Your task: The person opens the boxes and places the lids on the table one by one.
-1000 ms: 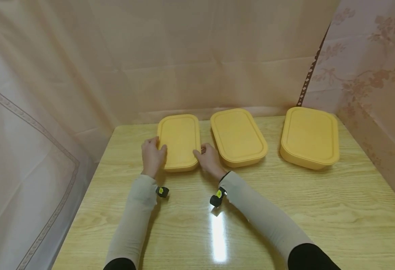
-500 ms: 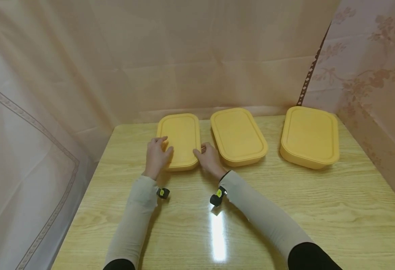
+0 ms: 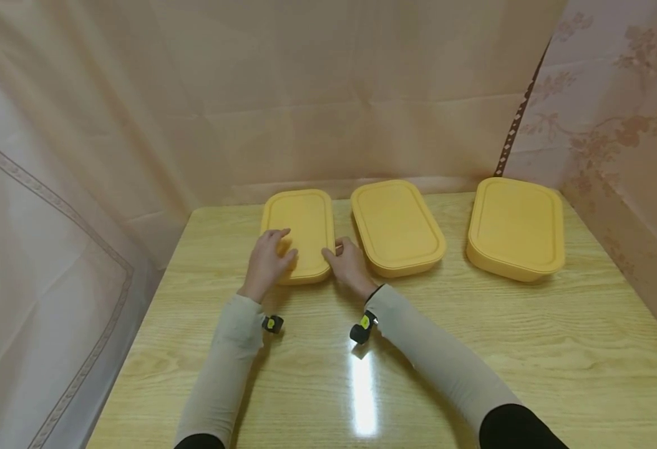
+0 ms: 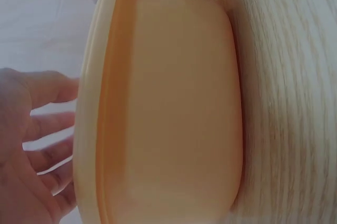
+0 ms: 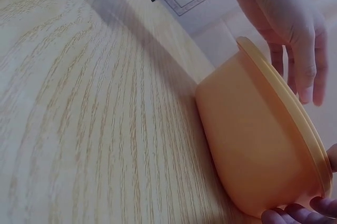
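A yellow food container [image 3: 306, 212] with a fitted lid stands at the back left of the table in the head view. My right hand [image 3: 350, 265] grips its right side, thumb on the lid's edge and fingers [image 5: 295, 214] against the wall below the rim. Over the front left part of the lid is my left hand [image 3: 266, 263], its fingers spread and loosely bent, holding nothing. The left wrist view shows the container's front wall [image 4: 179, 103] up close, with the left hand's fingers [image 4: 52, 129] apart from each other beside the lid.
Two similar yellow lidded containers stand to the right, one [image 3: 398, 224] close by my right hand, the other [image 3: 516, 227] near the table's right edge. Curtains [image 3: 306, 112] hang right behind the wood-grain table [image 3: 446, 324] and along both sides.
My left hand has come off the container's left side and moved right, over the lid. My right hand and all the containers have stayed in place.
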{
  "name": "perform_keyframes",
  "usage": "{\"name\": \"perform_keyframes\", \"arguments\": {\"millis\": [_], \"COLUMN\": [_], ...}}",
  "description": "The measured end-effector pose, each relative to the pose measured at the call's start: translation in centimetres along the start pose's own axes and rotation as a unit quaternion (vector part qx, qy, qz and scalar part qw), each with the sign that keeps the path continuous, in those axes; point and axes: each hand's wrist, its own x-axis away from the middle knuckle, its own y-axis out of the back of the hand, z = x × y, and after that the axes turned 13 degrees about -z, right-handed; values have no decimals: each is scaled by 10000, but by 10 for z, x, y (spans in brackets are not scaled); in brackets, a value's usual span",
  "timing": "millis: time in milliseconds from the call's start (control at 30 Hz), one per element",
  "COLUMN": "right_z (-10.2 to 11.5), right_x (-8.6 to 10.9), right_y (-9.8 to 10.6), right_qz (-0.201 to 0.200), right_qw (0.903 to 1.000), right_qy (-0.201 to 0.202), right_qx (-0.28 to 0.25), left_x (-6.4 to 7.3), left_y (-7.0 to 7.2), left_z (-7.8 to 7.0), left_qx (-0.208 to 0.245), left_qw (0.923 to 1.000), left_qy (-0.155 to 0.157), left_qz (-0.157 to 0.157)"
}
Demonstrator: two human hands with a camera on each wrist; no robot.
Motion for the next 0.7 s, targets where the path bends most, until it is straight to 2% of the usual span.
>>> {"name": "perform_keyframes", "arguments": {"millis": [200, 700], "right_z": [-2, -4], "right_x": [-1, -2], "right_y": [0, -3], "right_qz": [-66, -71], "right_qw": [10000, 9998], "right_qy": [22, 182], "right_qx": [-26, -95], "left_x": [2, 7], "left_y": [0, -2], "left_z": [-5, -5], "left_qx": [-79, -161], "left_qw": [9988, 9936], "left_qy": [-406, -654], "left_qz": [266, 901]}}
